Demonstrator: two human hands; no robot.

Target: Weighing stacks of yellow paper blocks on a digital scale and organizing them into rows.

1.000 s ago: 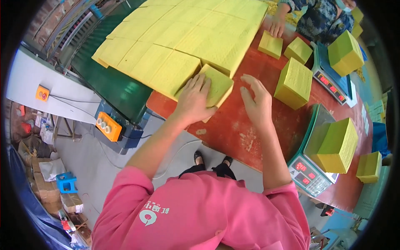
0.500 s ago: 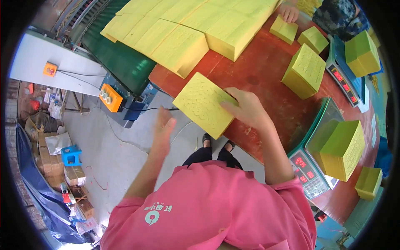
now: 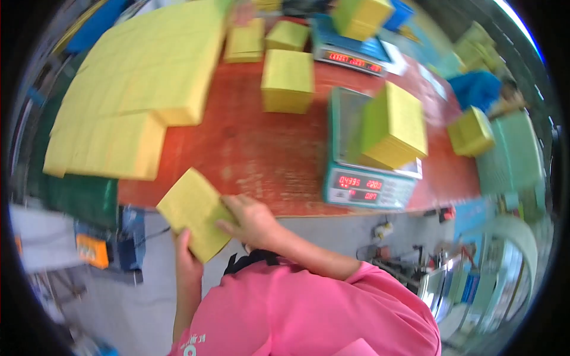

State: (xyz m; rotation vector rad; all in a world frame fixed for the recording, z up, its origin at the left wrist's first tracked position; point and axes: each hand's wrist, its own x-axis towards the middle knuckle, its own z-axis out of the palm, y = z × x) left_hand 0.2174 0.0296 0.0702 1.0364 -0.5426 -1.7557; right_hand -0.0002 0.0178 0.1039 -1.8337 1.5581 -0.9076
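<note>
Between my hands is a stack of yellow paper (image 3: 195,207), held tilted beyond the table's front edge. My right hand (image 3: 252,221) grips its right side, with the thumb lying over the top sheet. At the stack's lower left edge, my left hand (image 3: 189,256) has its thumb up against the side; its other fingers are hidden beneath. A long block of packed yellow paper (image 3: 136,83) lies to the left on the red table (image 3: 237,160). The nearer scale (image 3: 371,184), with red digits lit, bears another yellow paper stack (image 3: 395,127) on the right.
A second scale (image 3: 353,59) stands farther back, also with a paper stack (image 3: 362,18). Smaller stacks (image 3: 288,80) sit mid-table. At the far edge a co-worker's hand (image 3: 242,13) is by one stack (image 3: 244,41). An orange switch box (image 3: 92,250) is at the lower left.
My view has swung to the right, bringing the scales nearer the middle. My left hand, apart from the stack before, now touches its lower left edge.
</note>
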